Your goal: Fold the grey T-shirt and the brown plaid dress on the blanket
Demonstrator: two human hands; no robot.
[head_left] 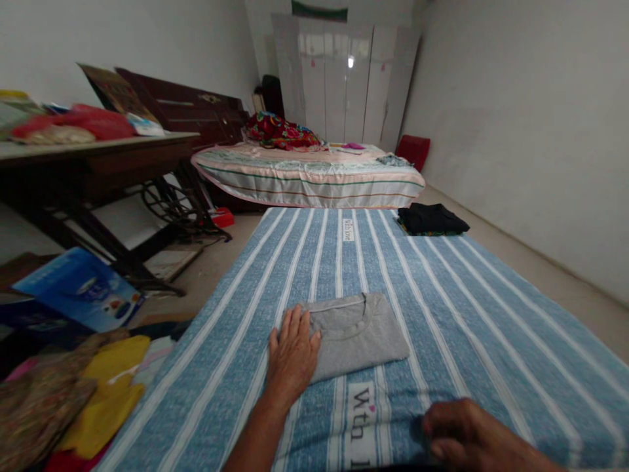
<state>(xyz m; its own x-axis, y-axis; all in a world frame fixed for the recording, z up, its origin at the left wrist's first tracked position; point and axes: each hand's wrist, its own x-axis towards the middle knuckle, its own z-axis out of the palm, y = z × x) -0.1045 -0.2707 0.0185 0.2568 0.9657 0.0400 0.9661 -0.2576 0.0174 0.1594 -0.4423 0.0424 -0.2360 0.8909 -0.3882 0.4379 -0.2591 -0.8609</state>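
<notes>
Grey fabric, folded to a neat oblong: the garment point(361, 351) lies at the lower centre of the frame, on blue-and-white striped cloth point(236, 354), neckline uppermost. Left hand point(293, 347) rests across its left end, palm down, fingers spread and not gripping; the light pressure probably keeps that end flat and stops the layers sliding. Right hand point(464, 426) sits at the lower right, apart from the garment, blurred, fingers curled; cannot tell whether they pinch any of the striped cloth, which is creased just beside them. Black folded clothing point(432, 217) stands at the upper right of the striped surface, patterned fabric under it, set to the side, perhaps so the middle stays free for handling. Upper left, a desk point(125, 145) on iron legs carries a red bundle point(95, 121). Yellow cloth point(111, 400) lies in a loose heap at lower left, unfolded, within easy reach, I judge.
</notes>
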